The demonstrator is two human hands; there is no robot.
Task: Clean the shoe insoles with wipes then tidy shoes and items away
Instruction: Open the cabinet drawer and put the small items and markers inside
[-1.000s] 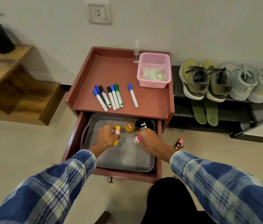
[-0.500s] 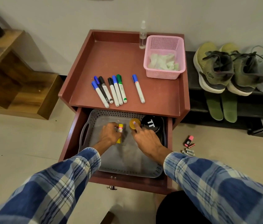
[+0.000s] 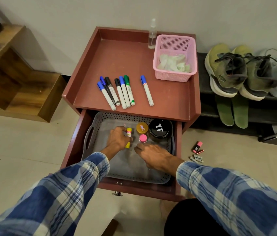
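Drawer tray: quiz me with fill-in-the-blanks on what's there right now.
1. The left hand grips a ____ stick over the grey tray.
2. The lid of the black jar reads ____.
3. The right hand holds ____.
4. Only one marker on the cabinet top has a ____ cap.
Missing words: yellow; TT; nothing; green.

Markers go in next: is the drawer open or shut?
Open. The drawer is pulled out, its grey tray in plain view, and the left hand holds a yellow stick inside it.
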